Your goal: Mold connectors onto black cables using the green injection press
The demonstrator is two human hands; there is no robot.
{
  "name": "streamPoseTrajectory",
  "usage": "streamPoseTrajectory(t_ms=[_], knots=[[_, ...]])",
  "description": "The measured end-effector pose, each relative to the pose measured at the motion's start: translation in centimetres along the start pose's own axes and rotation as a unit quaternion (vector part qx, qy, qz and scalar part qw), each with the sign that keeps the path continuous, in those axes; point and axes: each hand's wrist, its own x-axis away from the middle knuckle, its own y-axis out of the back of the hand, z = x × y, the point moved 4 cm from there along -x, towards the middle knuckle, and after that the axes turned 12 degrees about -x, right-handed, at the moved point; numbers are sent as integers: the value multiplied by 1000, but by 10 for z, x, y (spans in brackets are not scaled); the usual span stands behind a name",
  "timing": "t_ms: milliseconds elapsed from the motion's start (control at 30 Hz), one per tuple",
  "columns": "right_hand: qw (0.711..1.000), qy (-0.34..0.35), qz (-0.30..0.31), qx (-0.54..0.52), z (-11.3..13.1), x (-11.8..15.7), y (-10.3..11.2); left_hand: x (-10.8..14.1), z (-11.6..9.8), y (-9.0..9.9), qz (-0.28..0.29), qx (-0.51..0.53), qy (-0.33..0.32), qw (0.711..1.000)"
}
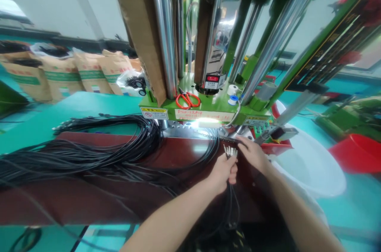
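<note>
My left hand (224,170) is closed round a bundle of thin black cables, whose pale metal ends (230,151) stick up above the fist. Below it the cables (233,204) hang down in loops. Just right of that, my right hand (250,151) reaches to the dark metal bar (228,139) at the front of the machine's mould; its fingertips touch or nearly touch the bar's right end, and what they grip, if anything, I cannot make out. More black cables (208,151) run in a curve from the mould under the lit press.
A large heap of black cables (119,152) lies across the dark red tabletop (98,200) on the left. Red-handled scissors (188,100) rest on the green machine base (166,114). A white tub (321,168) and a red bucket (357,152) stand right; paper sacks (62,72) line the back left.
</note>
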Motion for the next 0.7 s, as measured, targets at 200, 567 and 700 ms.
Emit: streamPoseTrajectory(t_ms=[200, 567, 700], knots=[[993, 24, 40, 111, -7, -9, -25, -4, 4, 5, 7, -36, -21, 999], [980, -138, 107, -91, 0, 45, 2, 11, -5, -5, 33, -77, -25, 996], [941, -213, 70, -255, 5, 99, -2, 15, 2, -10, 48, -82, -10, 995]])
